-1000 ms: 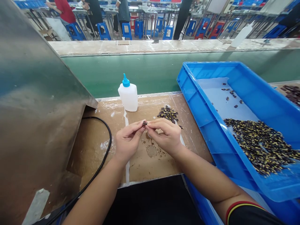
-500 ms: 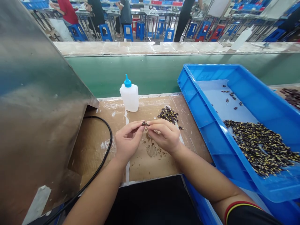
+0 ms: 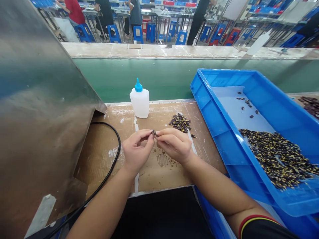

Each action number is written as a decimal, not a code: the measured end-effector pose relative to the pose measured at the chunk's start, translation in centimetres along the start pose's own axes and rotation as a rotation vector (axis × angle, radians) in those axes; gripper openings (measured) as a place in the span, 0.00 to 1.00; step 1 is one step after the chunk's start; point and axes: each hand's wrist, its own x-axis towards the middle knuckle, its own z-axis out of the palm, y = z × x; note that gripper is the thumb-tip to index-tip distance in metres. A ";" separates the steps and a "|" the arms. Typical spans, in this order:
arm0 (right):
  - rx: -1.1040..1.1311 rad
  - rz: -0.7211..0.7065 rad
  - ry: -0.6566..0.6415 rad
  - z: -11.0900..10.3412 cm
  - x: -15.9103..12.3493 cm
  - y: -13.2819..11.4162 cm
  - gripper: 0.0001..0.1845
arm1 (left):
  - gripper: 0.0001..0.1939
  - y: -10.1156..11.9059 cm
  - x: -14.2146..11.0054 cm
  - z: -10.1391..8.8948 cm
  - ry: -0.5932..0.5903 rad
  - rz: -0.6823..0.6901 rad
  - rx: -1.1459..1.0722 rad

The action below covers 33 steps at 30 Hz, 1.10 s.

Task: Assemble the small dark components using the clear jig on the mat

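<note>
Between my two hands is a small dark part (image 3: pixel 154 133), too small to make out in detail. My left hand (image 3: pixel 137 149) pinches its left side with thumb and forefinger. From the right, the fingertips of my right hand (image 3: pixel 175 144) close on the same part. Just behind my right hand lies a pile of small black-and-yellow parts (image 3: pixel 179 122), with one loose part (image 3: pixel 193 136) beside it. A white squeeze bottle (image 3: pixel 140 103) with a blue nozzle cap stands upright beyond my hands. Below them, wavy lines of clear liquid (image 3: pixel 163 160) mark the brown board.
A blue crate (image 3: pixel 216 126) on the right holds many more black-and-yellow parts. A metal housing (image 3: pixel 50 109) rises on the left, with a black cable (image 3: pixel 119 146) curving beside it. Behind runs a green belt (image 3: pixel 169 78). People and blue stools (image 3: pixel 151 32) are farther back.
The dark part has turned slightly between my fingertips. My hands stay in nearly the same place, and the whole view has shifted a little.
</note>
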 end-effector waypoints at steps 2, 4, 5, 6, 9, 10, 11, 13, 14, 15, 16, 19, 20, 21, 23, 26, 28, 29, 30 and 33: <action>0.006 -0.014 0.004 0.1 0.0 0.0 0.13 | 0.04 0.1 0.0 0.0 0.007 0.021 0.013; 0.009 -0.018 0.011 0.1 -0.1 -0.1 0.14 | 0.04 0.0 0.0 -0.1 0.013 0.038 0.030; 0.013 -0.015 0.010 0.1 -0.1 -0.1 0.15 | 0.04 0.0 -0.1 -0.1 0.014 0.044 0.038; 0.021 -0.014 0.012 0.2 -0.1 -0.2 0.15 | 0.04 0.0 -0.1 -0.1 0.018 0.049 0.043; 0.036 -0.016 0.017 0.2 -0.1 -0.3 0.16 | 0.05 -0.1 -0.2 -0.2 0.026 0.082 0.063; 0.032 -0.018 0.021 0.2 0.0 -0.3 0.15 | 0.05 -0.1 -0.2 -0.2 0.027 0.102 0.075; 0.022 -0.024 0.026 0.3 0.0 -0.4 0.14 | 0.06 0.0 -0.2 -0.2 0.024 0.120 0.087; -0.003 -0.032 0.028 0.3 0.1 -0.4 0.12 | 0.06 0.0 -0.2 -0.2 0.019 0.140 0.100; -0.011 -0.038 0.029 0.3 0.1 -0.5 0.11 | 0.06 0.1 -0.2 -0.2 0.017 0.140 0.099; -0.013 -0.045 0.031 0.4 0.1 -0.5 0.10 | 0.06 0.1 -0.2 -0.2 0.017 0.135 0.095; -0.012 -0.049 0.031 0.4 0.1 -0.5 0.10 | 0.06 0.1 -0.2 -0.2 0.019 0.129 0.089; -0.008 -0.052 0.024 0.5 0.1 -0.5 0.11 | 0.05 0.1 -0.2 0.0 0.026 0.112 0.086; -0.010 -0.042 0.020 0.6 0.1 -0.4 0.11 | 0.05 0.1 -0.2 0.1 0.034 0.096 0.080; -0.016 -0.029 0.015 0.6 0.2 -0.4 0.11 | 0.04 0.1 -0.1 0.2 0.045 0.065 0.067; -0.031 -0.005 0.000 0.6 0.2 -0.1 0.13 | 0.05 0.2 0.0 0.4 0.064 -0.041 0.008; -0.066 0.017 -0.018 0.4 0.3 0.4 0.15 | 0.08 0.5 0.3 0.7 0.048 -0.233 -0.140; -0.094 0.028 -0.021 0.3 0.3 0.8 0.17 | 0.10 0.8 0.7 0.8 0.017 -0.318 -0.230; -0.105 0.033 -0.022 0.2 0.3 0.9 0.18 | 0.10 0.9 0.8 0.8 0.003 -0.350 -0.259; -0.110 0.034 -0.029 0.1 0.3 1.0 0.19 | 0.10 0.9 1.0 0.8 -0.010 -0.380 -0.278; -0.094 0.020 -0.084 -0.3 0.5 1.0 0.20 | 0.11 1.0 1.3 0.7 -0.057 -0.446 -0.289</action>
